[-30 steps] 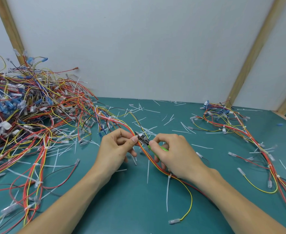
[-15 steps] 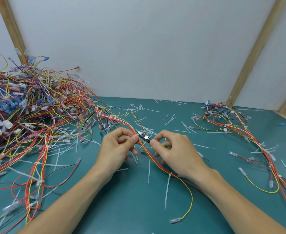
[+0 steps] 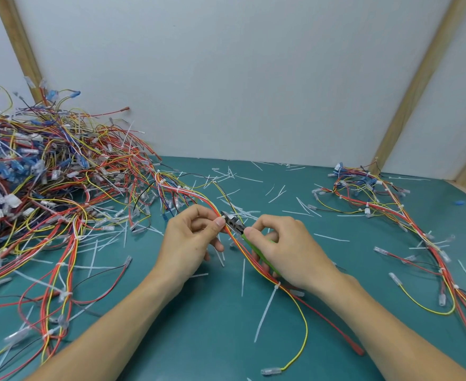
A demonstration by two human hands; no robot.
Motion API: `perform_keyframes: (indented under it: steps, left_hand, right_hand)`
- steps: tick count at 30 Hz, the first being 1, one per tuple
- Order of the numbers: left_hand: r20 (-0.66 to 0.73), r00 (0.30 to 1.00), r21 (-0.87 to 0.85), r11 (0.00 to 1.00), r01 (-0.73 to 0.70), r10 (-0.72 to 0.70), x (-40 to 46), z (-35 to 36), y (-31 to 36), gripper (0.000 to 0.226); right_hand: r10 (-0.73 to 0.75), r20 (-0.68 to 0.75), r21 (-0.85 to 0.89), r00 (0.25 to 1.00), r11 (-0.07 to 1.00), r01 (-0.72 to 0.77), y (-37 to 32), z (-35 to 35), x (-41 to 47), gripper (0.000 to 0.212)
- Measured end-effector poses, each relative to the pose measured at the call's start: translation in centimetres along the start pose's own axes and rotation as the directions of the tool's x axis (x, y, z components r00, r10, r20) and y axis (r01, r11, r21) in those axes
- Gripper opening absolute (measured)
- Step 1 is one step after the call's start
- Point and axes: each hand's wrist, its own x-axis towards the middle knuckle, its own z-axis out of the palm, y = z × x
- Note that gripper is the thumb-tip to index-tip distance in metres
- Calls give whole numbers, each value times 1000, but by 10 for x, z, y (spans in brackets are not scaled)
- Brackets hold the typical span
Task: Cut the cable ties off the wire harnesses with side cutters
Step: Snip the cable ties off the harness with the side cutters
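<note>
A red, orange and yellow wire harness (image 3: pixel 256 264) runs from the big pile across the table's middle. My left hand (image 3: pixel 192 242) pinches it between thumb and fingers. My right hand (image 3: pixel 286 250) grips the green-handled side cutters (image 3: pixel 237 225), whose dark jaws sit at the harness right beside my left thumb. A white cable tie (image 3: pixel 266 312) still hangs on the harness below my right hand, its tail lying on the green table (image 3: pixel 212 325).
A large tangled heap of harnesses (image 3: pixel 42 188) fills the left side. A smaller bundle of harnesses (image 3: pixel 385 204) lies at the right. Several cut white tie pieces (image 3: pixel 242 182) are scattered over the table. A white wall with wooden battens stands behind.
My right hand has shifted slightly and the cutter's green handle shows again below it. The jaws stay at the harness by my left thumb. My left hand has barely moved.
</note>
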Motion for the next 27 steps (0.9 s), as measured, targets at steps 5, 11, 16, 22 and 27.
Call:
perform_keyframes:
  steps: [5, 11, 16, 22, 27]
  left_hand:
    - [5, 1000, -18, 1000, 9, -9, -1, -1, 3, 15]
    - [21, 999, -87, 995, 46, -45, -3, -2, 7, 13]
    - [3, 998, -152, 986, 70, -71, -3, -3, 9, 13]
    - [-75, 990, -305, 948, 95, -123, 4, -9, 9, 10]
    - [-119, 981, -428, 899, 88, -153, 9, -14, 9, 16]
  right_hand:
    - [-54, -200, -295, 978, 955, -8, 4, 0, 2, 38]
    - [118, -243, 103, 963, 990, -95, 11, -4, 11, 25]
    - [237, -18, 523, 971, 830, -193, 7, -14, 13, 9]
    - [201, 120, 474, 972, 849, -234, 9, -14, 12, 14]
    - [101, 160, 261, 982, 955, -141, 11, -13, 8, 23]
